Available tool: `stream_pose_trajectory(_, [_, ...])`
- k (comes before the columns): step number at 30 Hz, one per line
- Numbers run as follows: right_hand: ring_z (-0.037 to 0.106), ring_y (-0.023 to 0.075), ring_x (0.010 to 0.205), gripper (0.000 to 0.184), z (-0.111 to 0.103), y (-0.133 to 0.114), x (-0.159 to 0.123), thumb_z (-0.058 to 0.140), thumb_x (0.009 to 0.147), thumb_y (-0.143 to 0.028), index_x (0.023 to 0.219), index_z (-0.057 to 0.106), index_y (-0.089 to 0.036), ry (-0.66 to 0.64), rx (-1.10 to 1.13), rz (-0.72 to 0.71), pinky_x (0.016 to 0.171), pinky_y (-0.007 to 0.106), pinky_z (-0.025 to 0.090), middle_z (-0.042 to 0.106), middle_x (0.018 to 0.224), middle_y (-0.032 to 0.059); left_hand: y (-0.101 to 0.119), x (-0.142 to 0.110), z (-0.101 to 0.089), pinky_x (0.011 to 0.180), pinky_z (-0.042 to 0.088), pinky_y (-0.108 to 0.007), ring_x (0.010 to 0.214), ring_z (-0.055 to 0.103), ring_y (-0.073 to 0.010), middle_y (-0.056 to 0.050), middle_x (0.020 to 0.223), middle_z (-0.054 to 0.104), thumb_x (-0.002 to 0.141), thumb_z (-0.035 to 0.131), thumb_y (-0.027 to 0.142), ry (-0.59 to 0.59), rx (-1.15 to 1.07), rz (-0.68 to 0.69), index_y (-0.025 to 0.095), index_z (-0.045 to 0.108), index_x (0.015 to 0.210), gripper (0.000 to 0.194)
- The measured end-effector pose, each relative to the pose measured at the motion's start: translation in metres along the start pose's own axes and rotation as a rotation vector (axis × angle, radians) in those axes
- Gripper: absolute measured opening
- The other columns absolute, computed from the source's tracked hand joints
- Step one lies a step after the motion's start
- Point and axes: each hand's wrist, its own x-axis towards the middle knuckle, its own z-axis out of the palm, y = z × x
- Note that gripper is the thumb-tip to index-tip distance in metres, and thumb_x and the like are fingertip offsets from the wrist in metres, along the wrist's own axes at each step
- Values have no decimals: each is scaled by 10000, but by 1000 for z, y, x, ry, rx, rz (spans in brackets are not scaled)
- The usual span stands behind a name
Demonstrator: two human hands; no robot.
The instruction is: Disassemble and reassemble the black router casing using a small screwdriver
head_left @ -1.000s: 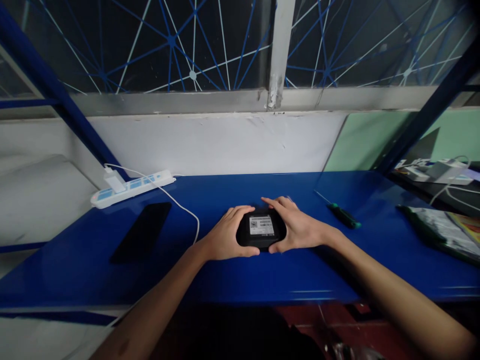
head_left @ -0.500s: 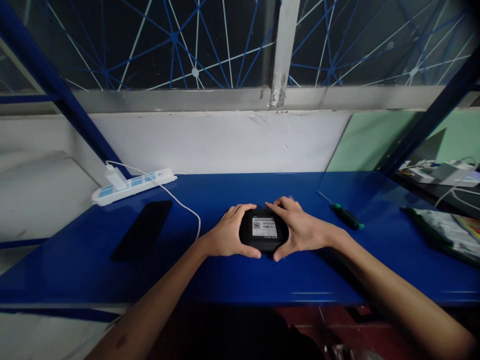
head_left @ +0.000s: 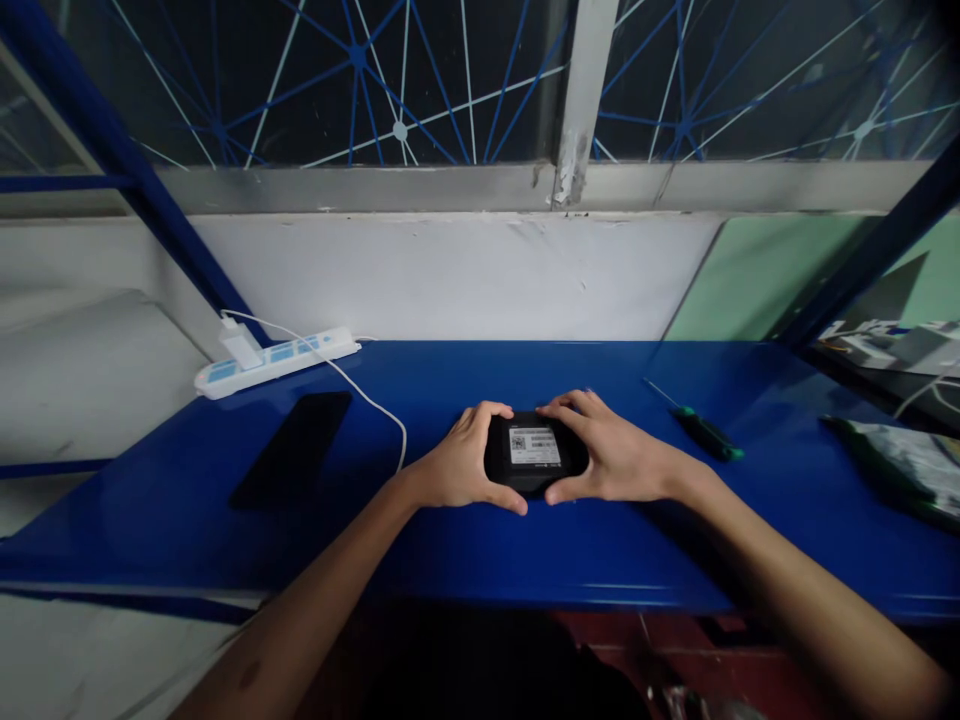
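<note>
Right hand (head_left: pixel 619 455) now curls its previously straighter forefinger | with left hand (head_left: pixel 454 468), pinches opposite ends of rounded black plastic-looking case (head_left: pixel 534 447) | hold seems snugger

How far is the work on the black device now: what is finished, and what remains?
Looks done: the black device bears its label. In hand: that device, between left hand and right hand. Left: I cannot tell; the screwdriver lies unheld.
</note>
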Motion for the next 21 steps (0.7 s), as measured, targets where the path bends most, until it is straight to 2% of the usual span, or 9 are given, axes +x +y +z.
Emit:
stream_pose_trajectory(4, [503,378,1203,1077,-2,3,0,727,620,-759,1477,425,-182,-12,27,39,1101,640,360,499,1294,167,-1,0,2,1084,359,-606,1306,412,-403,-146,1344,422,465,915,601,10,26,3,242,337,1312,1087])
stream_pose_trajectory(11, [479,377,1132,1154,1,7,4,760,544,-772,1498,411,-225,2,5,-2,1046,661,379,499,1160,130,-6,3,6,1024,405,-646,1241,447,-416,-122,1276,442,443,902,624,39,49,50,250,362,1276,1061])
stream_pose_trajectory(21, [459,342,1076,1123,2,5,8,776,505,-764,1402,492,-150,-12,-32,12,1029,615,397,470,1108,120,-1,3,5,1041,392,-623,1250,424,-407,-129,1287,442,421,917,609,15,75,15,236,352,1317,1124])
